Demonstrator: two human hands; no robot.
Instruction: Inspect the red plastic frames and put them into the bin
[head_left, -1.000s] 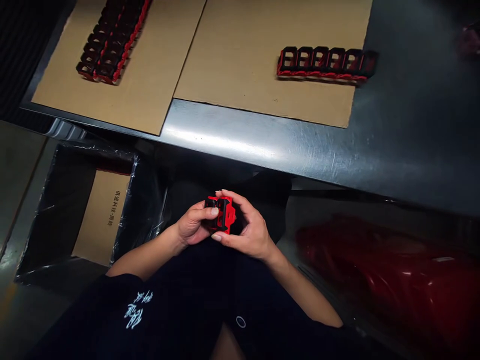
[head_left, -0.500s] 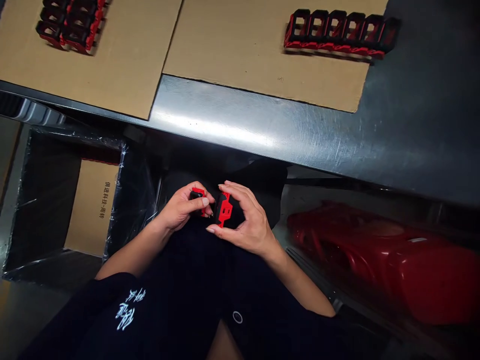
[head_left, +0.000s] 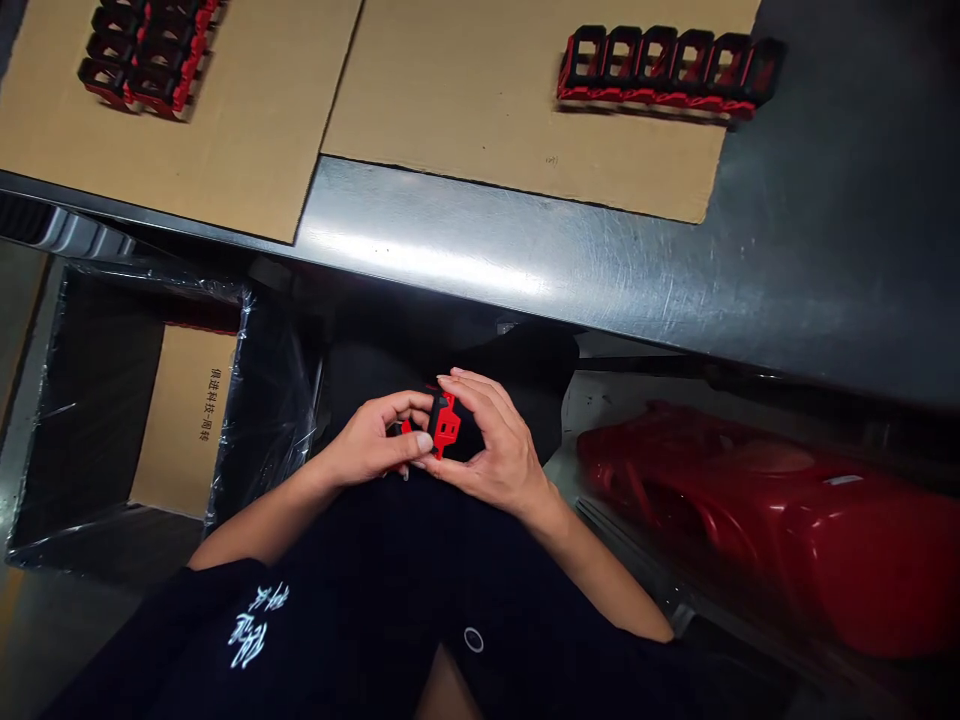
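Observation:
Both my hands meet over my lap, below the edge of the steel table (head_left: 525, 270). My right hand (head_left: 491, 450) is closed around a small red and black plastic part (head_left: 444, 425), fingers curled over its top. My left hand (head_left: 375, 445) pinches another small red and black piece (head_left: 405, 428) with thumb and fingers, pressed against the right hand's part. Much of both pieces is hidden by my fingers.
On cardboard sheets (head_left: 465, 90) on the table lie a row of several black and red parts (head_left: 664, 65) at the back right and a block of them (head_left: 142, 55) at the back left. A plastic-lined box (head_left: 142, 410) stands at my left, a bag of red parts (head_left: 787, 530) at my right.
Half a second ago my hands held two pieces a little apart; now they have come together again. The view has shifted slightly.

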